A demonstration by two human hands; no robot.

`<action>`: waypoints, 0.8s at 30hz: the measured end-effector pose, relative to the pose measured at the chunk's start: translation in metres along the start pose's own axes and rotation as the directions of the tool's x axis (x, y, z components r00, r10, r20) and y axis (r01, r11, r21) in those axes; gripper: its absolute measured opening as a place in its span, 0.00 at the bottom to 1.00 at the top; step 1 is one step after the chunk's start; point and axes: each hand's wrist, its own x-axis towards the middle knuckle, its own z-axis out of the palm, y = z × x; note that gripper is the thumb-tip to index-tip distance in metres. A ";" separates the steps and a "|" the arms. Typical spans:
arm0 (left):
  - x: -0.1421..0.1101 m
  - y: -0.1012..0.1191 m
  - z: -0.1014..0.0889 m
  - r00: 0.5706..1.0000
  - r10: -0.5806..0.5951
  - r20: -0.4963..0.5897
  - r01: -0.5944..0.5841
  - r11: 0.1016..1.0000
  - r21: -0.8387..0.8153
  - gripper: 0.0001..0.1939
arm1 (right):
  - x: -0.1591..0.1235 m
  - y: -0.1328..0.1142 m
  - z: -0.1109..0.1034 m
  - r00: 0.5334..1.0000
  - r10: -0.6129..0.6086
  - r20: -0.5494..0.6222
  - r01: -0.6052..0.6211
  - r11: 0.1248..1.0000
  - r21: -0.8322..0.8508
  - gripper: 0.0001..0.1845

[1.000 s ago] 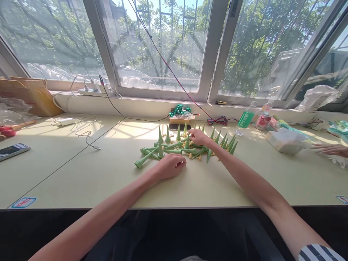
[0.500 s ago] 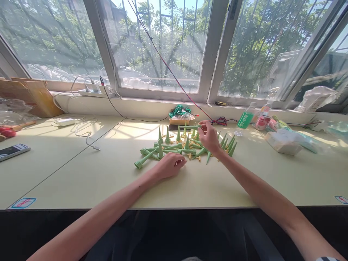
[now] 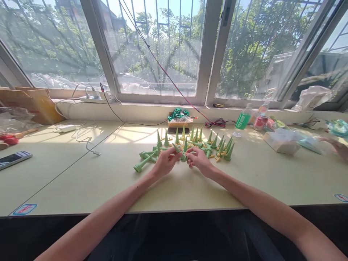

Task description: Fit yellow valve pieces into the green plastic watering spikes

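Note:
My left hand (image 3: 166, 161) and my right hand (image 3: 201, 161) meet at the near side of a group of green plastic plant watering spikes. Between their pinched fingertips is one green spike (image 3: 183, 158), its wide capped end low and facing me. Whether a small yellow part is also in my fingers is hidden. Behind my hands several spikes stand upright, such as a pointed spike (image 3: 211, 136) to the right. Other spikes lie on their sides, including a spike (image 3: 143, 164) left of my left hand. Small yellow valve pieces (image 3: 218, 158) are scattered among them.
A dark phone (image 3: 178, 130) and a small box of green cord (image 3: 179, 117) lie behind the spikes. To the right are a green-labelled bottle (image 3: 243, 120), a can (image 3: 260, 123) and a white box (image 3: 282, 141). Another person's hand (image 3: 337, 146) shows at the right edge.
My right hand has come down and toward me from the back of the group, bringing a green spike to my left hand. Another person's hand has appeared at the right edge.

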 end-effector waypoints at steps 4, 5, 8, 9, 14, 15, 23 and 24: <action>0.001 -0.001 0.000 0.999 -0.024 -0.041 0.023 1.000 -0.011 0.17 | -0.001 0.004 -0.001 0.987 -0.133 0.086 0.148 0.969 -0.197 0.15; 0.002 -0.001 -0.001 0.998 -0.034 -0.055 0.033 0.999 -0.014 0.19 | -0.002 0.004 -0.001 0.982 -0.154 0.107 0.176 0.954 -0.243 0.15; 0.002 -0.002 -0.002 0.995 -0.059 -0.085 0.060 0.998 0.004 0.23 | -0.005 0.002 0.000 0.967 -0.206 0.152 0.250 0.892 -0.378 0.16; 0.002 -0.002 -0.002 0.994 -0.065 -0.091 0.067 0.998 0.019 0.24 | -0.007 0.001 0.000 0.961 -0.224 0.162 0.272 0.868 -0.415 0.17; 0.002 0.000 -0.004 0.988 -0.091 -0.127 0.105 0.989 0.105 0.25 | -0.011 0.000 0.003 0.925 -0.307 0.225 0.380 0.788 -0.485 0.16; 0.002 0.001 -0.004 0.987 -0.091 -0.132 0.106 0.988 0.116 0.25 | -0.012 0.001 0.003 0.912 -0.320 0.255 0.407 0.770 -0.492 0.14; 0.001 0.004 -0.002 0.997 -0.023 -0.072 0.030 0.994 0.102 0.21 | -0.010 0.007 0.002 0.858 -0.378 0.348 0.514 0.615 -0.598 0.06; 0.001 0.004 -0.002 0.998 -0.017 -0.054 0.022 0.995 0.097 0.20 | -0.010 0.007 0.002 0.854 -0.382 0.352 0.519 0.611 -0.598 0.05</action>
